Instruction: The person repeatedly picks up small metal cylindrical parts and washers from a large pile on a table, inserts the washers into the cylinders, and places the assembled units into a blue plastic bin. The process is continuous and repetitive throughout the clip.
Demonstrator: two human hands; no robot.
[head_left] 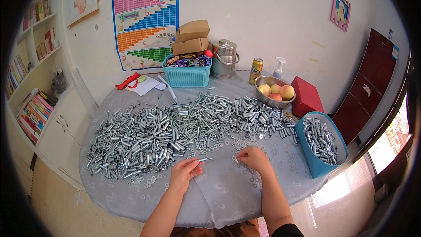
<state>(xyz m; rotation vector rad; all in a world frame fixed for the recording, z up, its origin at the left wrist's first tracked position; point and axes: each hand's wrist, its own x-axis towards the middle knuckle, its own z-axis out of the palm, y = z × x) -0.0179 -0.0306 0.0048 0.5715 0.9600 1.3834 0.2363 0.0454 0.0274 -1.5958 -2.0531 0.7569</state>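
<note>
My left hand [186, 173] pinches a thin silvery metal bolt [205, 159] between thumb and fingers, its end pointing right. To the right, my right hand [255, 158] is closed, thumb and fingertips together at the edge of a patch of flat washers [245, 142]. Whatever those fingertips hold is too small to make out. Beyond both hands spreads a wide heap of metal sleeves and bolts [171, 125]. More washers [147, 181] lie scattered near its front left edge.
A blue bin [319, 170] full of metal sleeves stands at the right table edge. Behind the heap are a turquoise basket [186, 77], a steel canister [224, 63], a yellow can [255, 71], a spray bottle [279, 67], a bowl [268, 101] of fruit and a red box [307, 96].
</note>
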